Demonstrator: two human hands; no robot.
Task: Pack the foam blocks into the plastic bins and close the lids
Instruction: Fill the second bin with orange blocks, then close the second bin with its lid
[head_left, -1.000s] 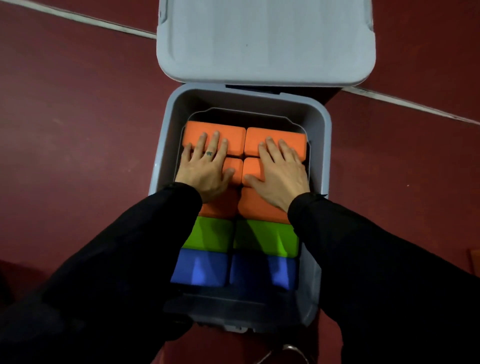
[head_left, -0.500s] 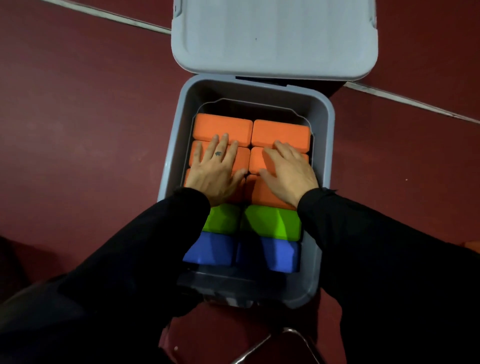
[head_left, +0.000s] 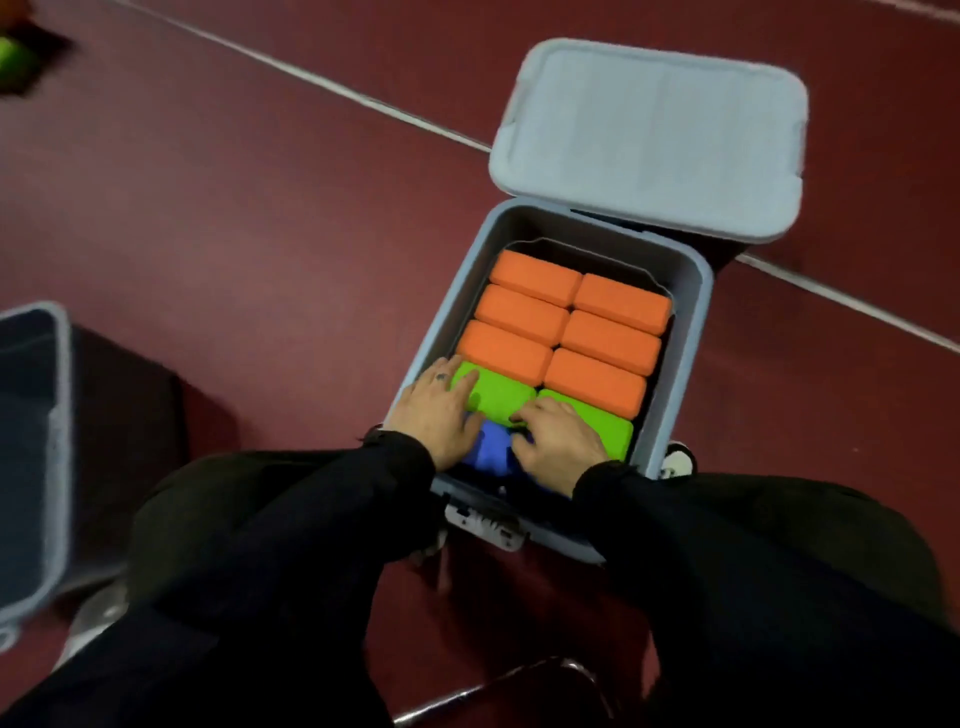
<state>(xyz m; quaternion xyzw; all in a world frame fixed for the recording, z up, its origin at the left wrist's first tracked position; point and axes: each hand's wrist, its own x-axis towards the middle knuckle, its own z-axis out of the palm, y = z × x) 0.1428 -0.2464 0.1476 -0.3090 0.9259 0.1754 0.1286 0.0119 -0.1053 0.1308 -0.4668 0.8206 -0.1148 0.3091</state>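
Both hands have slid back from the orange blocks (head_left: 569, 327) onto the nearer rows. Left hand (head_left: 441, 415) lies flat, fingers straight, on a green block (head_left: 501, 397); right hand (head_left: 558, 441) rests loosely curled across green and blue blocks (head_left: 491, 449), gripping nothing, inside the grey bin (head_left: 691, 322), whose lid (head_left: 649, 137) stands open beyond the fingertips.

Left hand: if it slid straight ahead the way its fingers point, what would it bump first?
The left hand lies flat on the left green foam block, fingers aimed up-right. Sliding on, it would probably first meet the nearest orange foam block just beyond the green one.
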